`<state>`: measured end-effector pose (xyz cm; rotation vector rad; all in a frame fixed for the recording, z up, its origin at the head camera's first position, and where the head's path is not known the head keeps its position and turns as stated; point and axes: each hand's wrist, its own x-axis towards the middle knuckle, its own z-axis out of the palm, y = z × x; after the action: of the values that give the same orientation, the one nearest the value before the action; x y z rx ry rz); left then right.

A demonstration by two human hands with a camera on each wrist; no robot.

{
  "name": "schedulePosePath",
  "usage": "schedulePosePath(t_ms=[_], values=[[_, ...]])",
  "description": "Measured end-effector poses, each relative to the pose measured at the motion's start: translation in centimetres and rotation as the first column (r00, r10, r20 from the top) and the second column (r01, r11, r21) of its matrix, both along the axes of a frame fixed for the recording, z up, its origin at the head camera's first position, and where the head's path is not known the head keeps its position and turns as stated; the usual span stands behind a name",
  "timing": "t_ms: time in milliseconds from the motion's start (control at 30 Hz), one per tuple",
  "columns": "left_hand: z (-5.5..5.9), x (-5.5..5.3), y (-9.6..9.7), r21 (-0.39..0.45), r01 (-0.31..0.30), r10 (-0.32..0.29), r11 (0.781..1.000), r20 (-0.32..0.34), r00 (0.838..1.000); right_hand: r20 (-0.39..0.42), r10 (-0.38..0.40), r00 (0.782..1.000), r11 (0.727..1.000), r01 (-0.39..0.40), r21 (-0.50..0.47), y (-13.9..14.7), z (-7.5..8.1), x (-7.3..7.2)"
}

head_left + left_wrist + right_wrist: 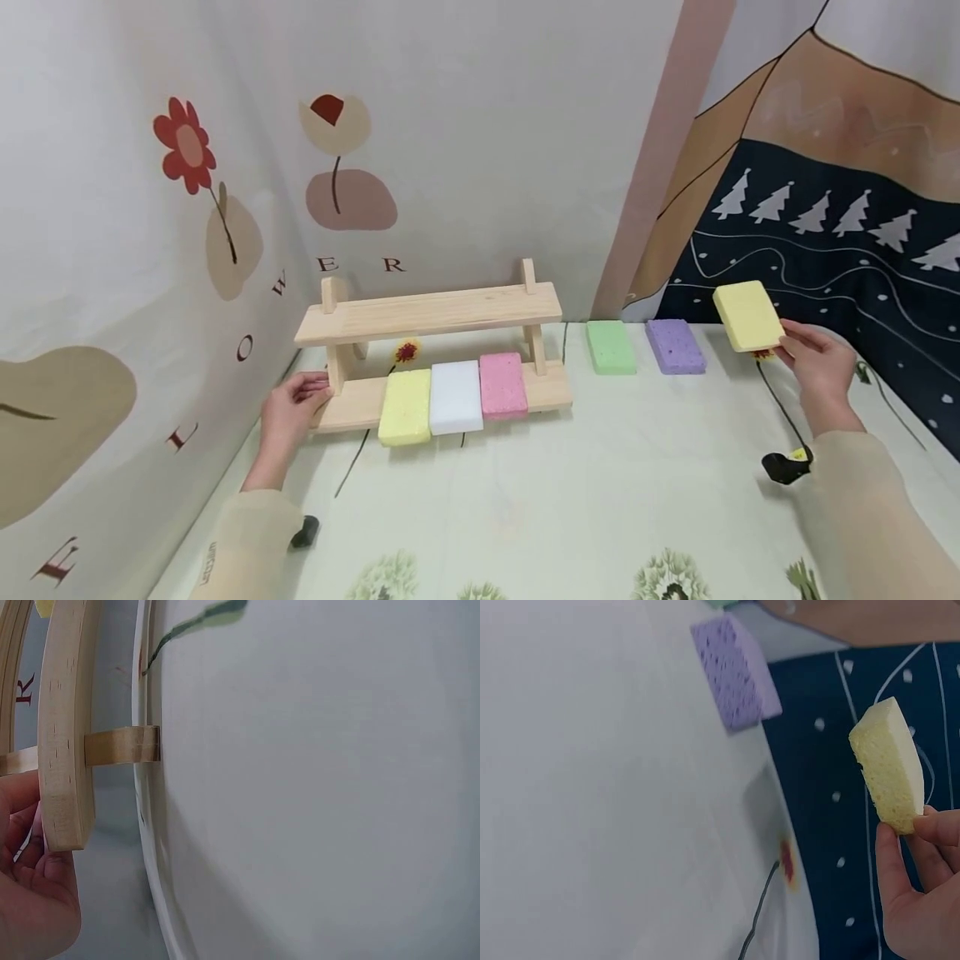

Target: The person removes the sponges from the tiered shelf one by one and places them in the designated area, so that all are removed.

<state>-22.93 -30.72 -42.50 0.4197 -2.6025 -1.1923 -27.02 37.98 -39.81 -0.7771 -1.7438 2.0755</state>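
My left hand (288, 417) grips the left end of the lower board of a two-tier wooden shelf (435, 315). In the left wrist view its fingers (56, 874) curl round the board's end. On that lower board a yellow sponge (406, 408), a white sponge (456, 397) and a pink sponge (503, 386) lie side by side, overhanging the front edge. My right hand (821, 371) pinches a second yellow sponge (748, 317) by its lower corner, raised above the table's back right. The right wrist view shows thumb and fingertips at one end of this sponge (891, 769).
A green sponge (611, 347) and a purple sponge (676, 347) lie on the table right of the shelf. Patterned cloth (480, 150) hangs behind and to the left, with a dark tree-print panel (825, 250) at the right. Black straps hang at both wrists.
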Motion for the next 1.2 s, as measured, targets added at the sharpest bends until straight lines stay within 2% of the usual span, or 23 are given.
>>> schedulePosePath(t_ms=[133,267,433,633,733,967,1200], values=[[0.0,-0.1,0.1,0.002,-0.003,0.003,1.0,0.013,1.0,0.044,-0.022,0.999,1.0,0.021,0.02,1.1,-0.8,-0.1],[0.0,-0.1,0.1,-0.003,0.0,0.0,1.0,0.003,1.0,0.05,-0.022,0.998,1.0,0.022,0.01,1.6,-1.5,-0.2],[0.0,-0.1,0.0,-0.005,0.003,-0.003,1.0,-0.007,1.0,0.106,-0.017,0.994,1.0,0.017,0.004,1.8,-2.4,-0.7],[0.1,0.2,0.0,-0.007,0.008,-0.008,1.0,-0.013,1.0,0.222,-0.024,0.975,0.999,0.017,0.032,2.0,-3.0,-1.0],[0.1,0.3,0.0,-0.002,0.008,-0.008,1.0,-0.011,1.0,0.256,-0.023,0.966,0.999,0.016,0.029,2.1,-3.3,-1.0],[0.1,0.5,0.1,0.008,0.008,-0.008,1.0,-0.003,1.0,0.278,-0.008,0.961,1.0,0.003,0.018,2.5,-4.2,-0.6],[0.2,0.3,0.2,0.014,0.004,-0.004,1.0,-0.013,1.0,0.304,0.012,0.953,0.996,-0.039,0.082,2.7,-4.3,-0.6]])
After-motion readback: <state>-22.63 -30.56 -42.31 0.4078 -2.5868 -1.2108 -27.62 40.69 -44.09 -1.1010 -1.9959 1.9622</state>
